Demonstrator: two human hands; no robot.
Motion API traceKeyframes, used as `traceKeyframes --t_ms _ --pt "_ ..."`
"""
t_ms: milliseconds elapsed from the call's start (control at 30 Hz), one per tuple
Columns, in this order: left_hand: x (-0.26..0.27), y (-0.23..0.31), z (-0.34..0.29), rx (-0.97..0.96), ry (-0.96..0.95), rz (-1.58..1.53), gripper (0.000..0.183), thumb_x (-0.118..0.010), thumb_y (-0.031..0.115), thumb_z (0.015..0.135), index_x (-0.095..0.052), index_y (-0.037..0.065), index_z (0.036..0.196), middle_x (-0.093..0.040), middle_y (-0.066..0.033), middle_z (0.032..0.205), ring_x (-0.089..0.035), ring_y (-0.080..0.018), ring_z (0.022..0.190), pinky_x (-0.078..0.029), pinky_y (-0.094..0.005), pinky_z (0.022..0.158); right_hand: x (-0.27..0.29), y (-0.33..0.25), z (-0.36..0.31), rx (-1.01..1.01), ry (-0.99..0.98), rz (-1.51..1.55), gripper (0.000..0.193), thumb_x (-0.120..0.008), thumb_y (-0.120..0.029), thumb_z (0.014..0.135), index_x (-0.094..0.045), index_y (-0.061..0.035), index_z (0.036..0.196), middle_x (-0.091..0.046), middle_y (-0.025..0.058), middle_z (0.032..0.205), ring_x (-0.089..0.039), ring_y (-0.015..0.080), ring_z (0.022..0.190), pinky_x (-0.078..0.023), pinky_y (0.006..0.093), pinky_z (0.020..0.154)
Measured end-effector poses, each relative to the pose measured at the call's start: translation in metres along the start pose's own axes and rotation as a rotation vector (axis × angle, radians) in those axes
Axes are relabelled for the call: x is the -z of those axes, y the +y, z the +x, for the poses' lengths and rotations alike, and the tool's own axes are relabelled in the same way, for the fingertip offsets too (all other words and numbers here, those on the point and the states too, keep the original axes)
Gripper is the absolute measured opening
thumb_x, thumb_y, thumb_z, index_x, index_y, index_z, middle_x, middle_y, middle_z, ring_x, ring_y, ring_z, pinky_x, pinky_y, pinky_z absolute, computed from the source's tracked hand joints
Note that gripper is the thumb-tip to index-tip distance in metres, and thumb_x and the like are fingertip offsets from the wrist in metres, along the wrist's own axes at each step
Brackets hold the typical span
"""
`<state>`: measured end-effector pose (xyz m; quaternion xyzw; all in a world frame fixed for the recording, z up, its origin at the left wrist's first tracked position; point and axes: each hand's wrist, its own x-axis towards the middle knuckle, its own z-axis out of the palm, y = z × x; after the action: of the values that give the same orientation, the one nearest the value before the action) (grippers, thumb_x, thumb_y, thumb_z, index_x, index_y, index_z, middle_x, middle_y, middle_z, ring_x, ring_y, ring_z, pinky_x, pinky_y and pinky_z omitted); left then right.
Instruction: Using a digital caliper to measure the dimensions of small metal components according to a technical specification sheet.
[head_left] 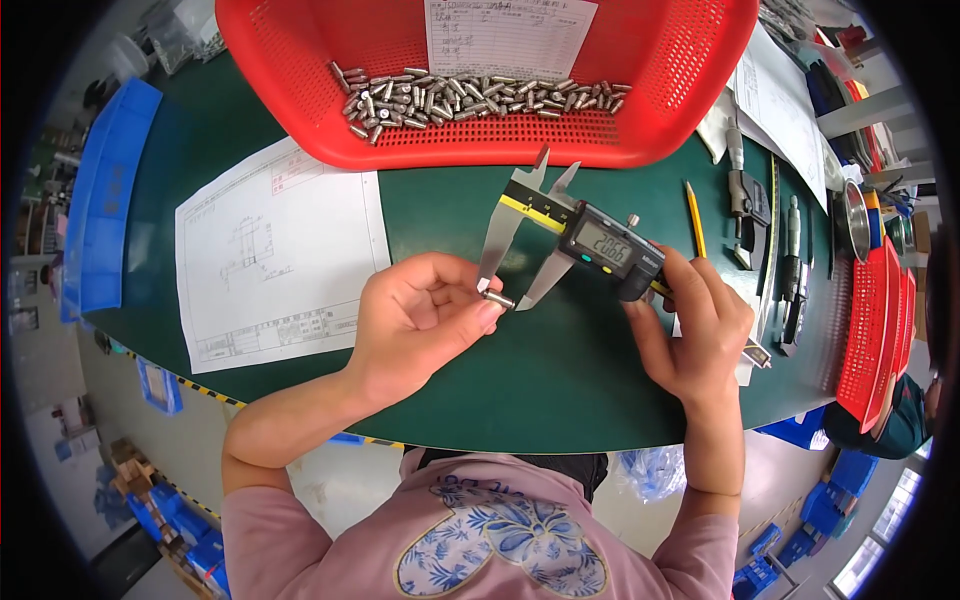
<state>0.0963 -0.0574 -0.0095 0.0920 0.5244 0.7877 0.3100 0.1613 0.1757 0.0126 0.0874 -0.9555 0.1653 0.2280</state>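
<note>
My left hand pinches a small shiny metal pin between thumb and fingers. The pin lies at the lower tips of the jaws of a digital caliper; whether both jaws touch it I cannot tell. My right hand is wrapped round the display end of the caliper and holds it tilted above the green table. Beyond my hands, a red perforated basket carries a heap of similar metal pins and a written paper form.
A paper drawing lies left of my left hand, with a blue bin past it. On the right are a yellow pencil, a micrometer, a second measuring tool and red baskets. Someone's sleeve shows at the far right.
</note>
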Motion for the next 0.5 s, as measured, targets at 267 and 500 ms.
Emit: traceKeyframes --t_ms 267,500 --pt "-0.0001 0.0007 -0.0018 -0.027 0.010 0.028 0.016 -0.057 -0.004 0.080 -0.052 -0.005 0.095 -0.059 -0.0083 0.087 -0.057 -0.0105 0.077 -0.048 -0.0219 0.068 0.0007 -0.0010 0.0011 0.010 0.010 0.010 0.038 -0.072 -0.019 0.062 -0.056 -0.0017 0.092 -0.050 0.0058 0.062 -0.049 0.0201 0.046 -0.037 0.0289 0.040" --pt "0.0018 0.0015 -0.0003 0.020 -0.028 0.063 0.018 -0.057 -0.004 0.079 -0.050 -0.002 0.095 -0.058 -0.0088 0.090 -0.057 -0.0120 0.077 -0.049 -0.0241 0.068 0.0043 -0.0024 0.0013 -0.033 0.021 0.011 0.035 -0.074 -0.023 0.060 -0.055 -0.0035 0.083 -0.051 0.0047 0.060 -0.049 0.0204 0.044 -0.037 0.0292 0.039"
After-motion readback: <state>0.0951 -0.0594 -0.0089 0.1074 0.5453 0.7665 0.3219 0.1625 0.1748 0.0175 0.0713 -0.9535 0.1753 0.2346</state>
